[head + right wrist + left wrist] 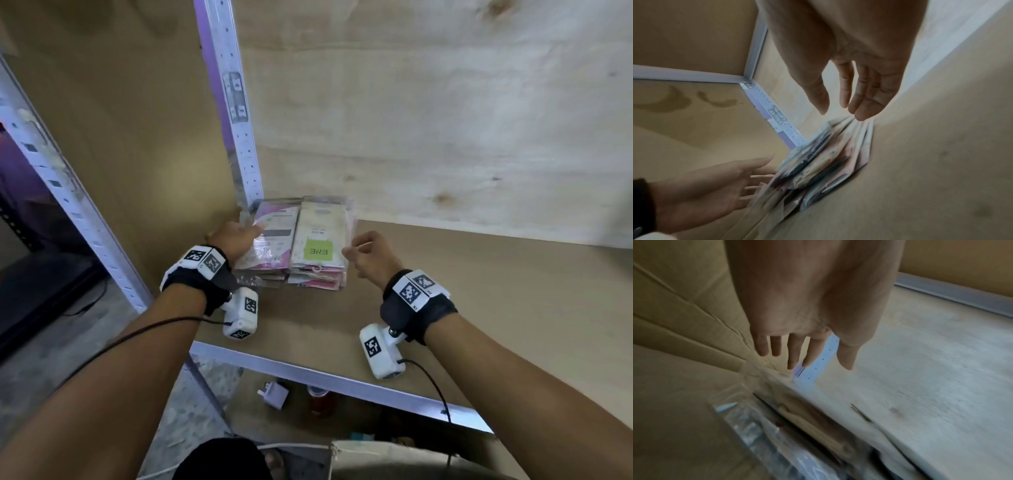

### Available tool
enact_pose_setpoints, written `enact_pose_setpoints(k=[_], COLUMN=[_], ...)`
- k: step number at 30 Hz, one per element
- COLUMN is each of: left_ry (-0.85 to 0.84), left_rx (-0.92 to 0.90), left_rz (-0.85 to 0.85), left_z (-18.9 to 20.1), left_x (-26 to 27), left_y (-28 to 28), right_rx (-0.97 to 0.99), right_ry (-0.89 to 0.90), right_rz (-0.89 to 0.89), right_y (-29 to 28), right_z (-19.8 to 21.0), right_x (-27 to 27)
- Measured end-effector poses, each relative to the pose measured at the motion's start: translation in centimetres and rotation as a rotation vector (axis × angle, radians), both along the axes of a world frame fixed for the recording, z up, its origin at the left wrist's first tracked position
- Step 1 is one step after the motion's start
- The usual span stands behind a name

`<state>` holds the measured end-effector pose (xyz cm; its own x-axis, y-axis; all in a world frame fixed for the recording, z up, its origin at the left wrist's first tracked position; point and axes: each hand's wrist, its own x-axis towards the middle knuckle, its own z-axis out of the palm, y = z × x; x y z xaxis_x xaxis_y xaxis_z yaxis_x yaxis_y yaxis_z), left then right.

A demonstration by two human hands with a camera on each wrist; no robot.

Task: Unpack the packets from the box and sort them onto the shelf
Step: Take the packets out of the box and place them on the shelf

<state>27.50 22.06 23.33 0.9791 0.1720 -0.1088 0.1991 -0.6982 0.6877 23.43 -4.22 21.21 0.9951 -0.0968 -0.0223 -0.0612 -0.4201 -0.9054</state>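
Both hands (236, 236) (368, 255), seemingly open, flank packets (308, 240) lying lengthwise toward the wall.

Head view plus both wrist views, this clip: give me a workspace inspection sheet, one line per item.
Surface: brown shelf board, metal front rail.
Job's things: two side-by-side stacks of packets in the back left corner by the perforated upright; the top right packet carries a green label.
Clutter: a white plug adapter on the level below.
Grips: left hand open at the stacks' left edge; right hand open, loosely curled, at their right edge; neither holds a packet.
Cables: black wrist-camera cables.
Surroundings: plywood back panel.
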Motion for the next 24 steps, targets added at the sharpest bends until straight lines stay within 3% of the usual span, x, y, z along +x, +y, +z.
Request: enact_pose_setpoints(k=[2,6,12,15,18,24], left_ry=[-0.111,-0.315,-0.403,-0.378,-0.252,-0.049], left_rx=[0.033,-0.078,-0.174,-0.248,-0.300,-0.267], left_rz=[-0.006,-0.060,-0.227,-0.317,-0.386,-0.471], left_z=[0.5,0.4,0.7,-0.2,-2.0,-6.9], left_x=[-2.0,-7.1,-15.6,-20.3,-24.6,-29.7], left_y=[-0.5,-3.1,-9.2,-12.3,-15.0,-19.6], right_rx=[-0.044,-0.109,-0.020,-0.066,-0.116,-0.206], right_ry=[-0.025,-0.039,-0.018,-0.020,0.005,0.070], right_rz=[0.030,0.075,0.171,0.173,0.162,0.092], right_y=[-0.7,-2.6,-6.7,-9.8,-12.9,-17.5], right_z=[0.6,1.3,1.2,1.2,0.9,-2.2], right_x=[-1.7,-6.1,-15.3,-20.4,-25.1,-32.5])
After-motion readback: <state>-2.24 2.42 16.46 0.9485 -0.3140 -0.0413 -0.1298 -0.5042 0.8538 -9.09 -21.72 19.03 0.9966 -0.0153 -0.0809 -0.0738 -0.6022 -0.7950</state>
